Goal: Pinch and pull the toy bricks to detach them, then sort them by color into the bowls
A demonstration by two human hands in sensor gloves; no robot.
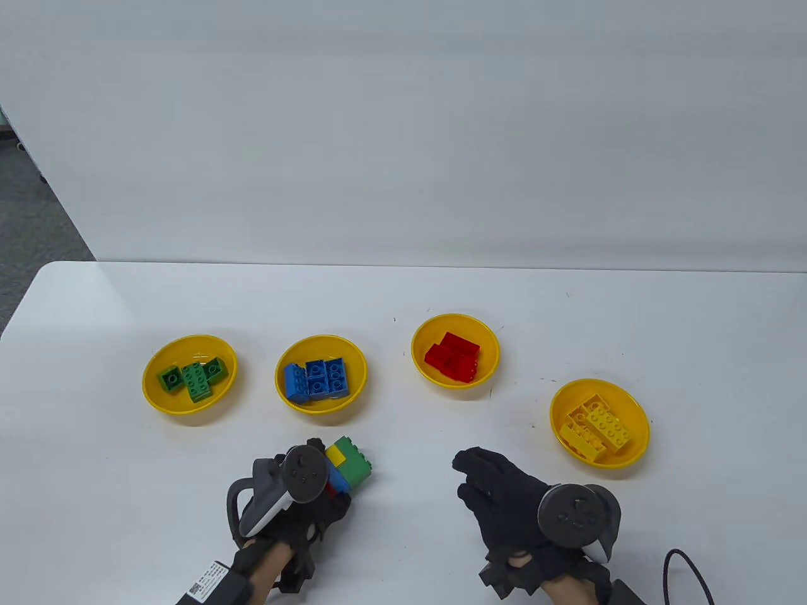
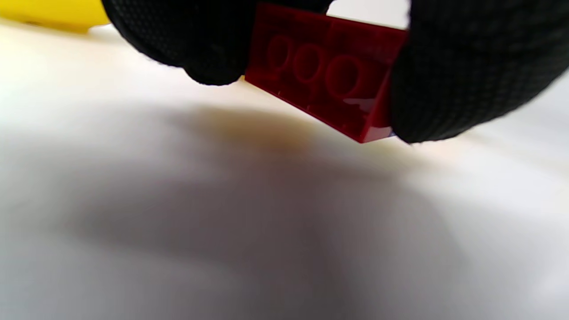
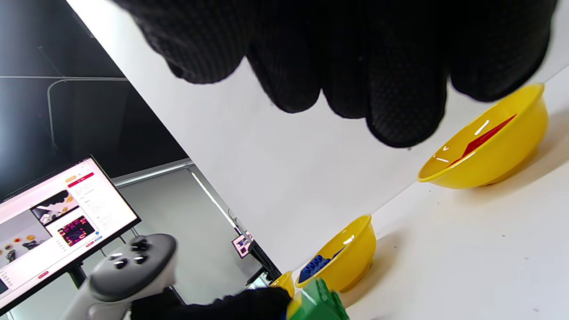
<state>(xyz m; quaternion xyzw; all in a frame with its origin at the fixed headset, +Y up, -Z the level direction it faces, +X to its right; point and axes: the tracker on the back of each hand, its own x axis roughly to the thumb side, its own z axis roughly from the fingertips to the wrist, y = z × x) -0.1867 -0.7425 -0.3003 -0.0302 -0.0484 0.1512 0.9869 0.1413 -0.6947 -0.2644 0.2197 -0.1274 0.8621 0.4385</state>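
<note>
My left hand (image 1: 313,512) grips a cluster of joined bricks (image 1: 350,465) low over the table, just in front of the blue bowl; green, yellow, blue and a bit of red show. From below, the left wrist view shows the cluster's red brick (image 2: 324,89) pinched between two gloved fingers (image 2: 204,49). My right hand (image 1: 490,480) hovers to the right of the cluster, apart from it, fingers loosely curled and empty. Its fingers (image 3: 400,98) hang free in the right wrist view, where the cluster's green brick (image 3: 318,304) shows at the bottom.
Four yellow bowls stand in a row: one with green bricks (image 1: 153,397), one with blue bricks (image 1: 357,359), one with red bricks (image 1: 421,334) and one with yellow bricks (image 1: 637,416). A dark cable (image 1: 690,567) lies at the front right. A monitor (image 3: 58,213) stands off the table.
</note>
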